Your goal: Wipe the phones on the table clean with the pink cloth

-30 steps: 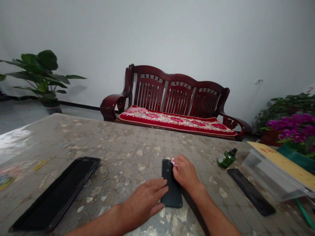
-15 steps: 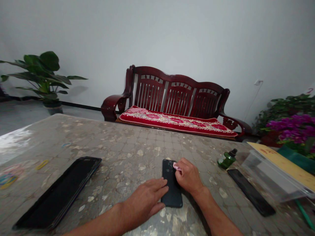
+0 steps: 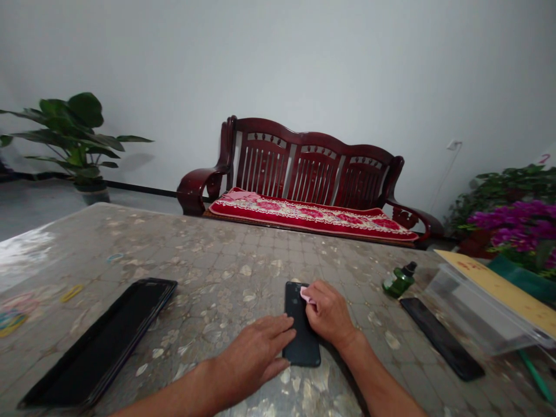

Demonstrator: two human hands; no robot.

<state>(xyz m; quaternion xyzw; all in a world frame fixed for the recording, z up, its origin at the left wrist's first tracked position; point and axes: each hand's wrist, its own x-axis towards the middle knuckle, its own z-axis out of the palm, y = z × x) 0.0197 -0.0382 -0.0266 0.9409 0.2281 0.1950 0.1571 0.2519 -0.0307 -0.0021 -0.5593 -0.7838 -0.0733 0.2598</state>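
Note:
A dark smartphone [image 3: 303,341] lies flat on the patterned table in front of me. My left hand [image 3: 262,351] rests with its fingers stretched out, the tips on the phone's left edge. At the phone's upper right, my right hand [image 3: 329,313] is closed around a small pink cloth [image 3: 306,294] and presses it against the phone's surface. Most of the cloth is hidden in the fingers. To the left lies a larger black tablet [image 3: 102,341], apart from both hands.
On the right are a green spray bottle [image 3: 398,280], a second dark phone [image 3: 442,338] and a clear plastic box [image 3: 473,315] with a yellow board [image 3: 499,289] on top. Rubber bands [image 3: 15,318] and a yellow clip-like piece [image 3: 72,293] lie at left. A wooden bench [image 3: 299,139] stands beyond the table [image 3: 208,243].
My right hand has shifted slightly left across the top of the phone with the pink cloth. The left hand stays at the phone's edge. The whole view has shifted very slightly.

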